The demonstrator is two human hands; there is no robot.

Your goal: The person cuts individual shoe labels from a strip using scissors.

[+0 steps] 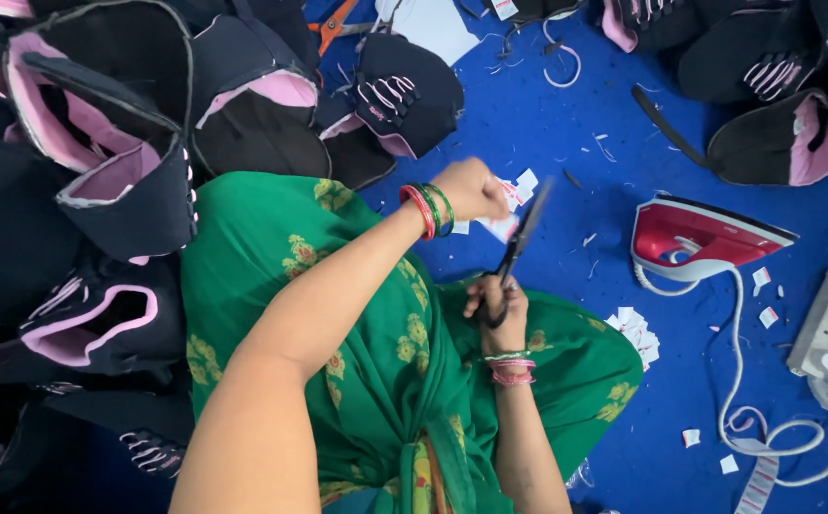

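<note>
Two hands at work above my green lap: my right hand [498,312] grips the handles of black scissors [521,238], blades pointing up and away; my left hand [472,187] is clenched around small white paper tags [514,193], just beside the blade tips. One red and white iron [699,238] sits on the blue floor [566,124], right. Black and pink caps [100,143] are heaped left.

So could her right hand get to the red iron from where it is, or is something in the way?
Probably yes, but not freely. The right hand is shut around black scissors, so it is occupied. The red iron sits on the blue floor to that side, with only paper scraps between them.
</note>
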